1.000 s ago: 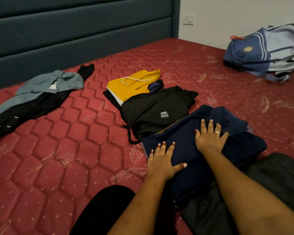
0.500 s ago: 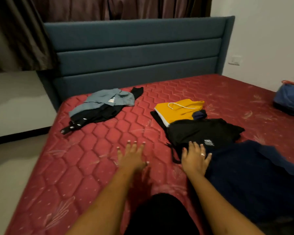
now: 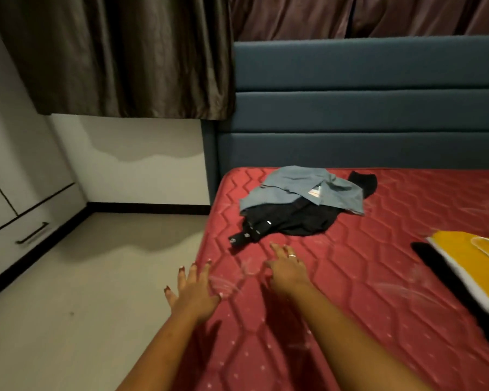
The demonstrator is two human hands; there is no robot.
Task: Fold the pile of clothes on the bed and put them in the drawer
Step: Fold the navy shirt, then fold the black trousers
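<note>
On the red bed (image 3: 350, 292), by the blue headboard (image 3: 364, 108): grey shirt (image 3: 299, 187) heaped on black garment (image 3: 302, 222). Fingers spread, empty: left hand (image 3: 194, 292), right hand (image 3: 287, 270), over its left edge. Closed drawer (image 3: 20, 235) far left.

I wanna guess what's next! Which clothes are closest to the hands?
The black garment under the blue shirt; the yellow one lies farther right.

Both arms stretched forward, left grip (image 3: 194, 290) fingers spread, right grip (image 3: 287, 268) fingers extended, both holding nothing
</note>
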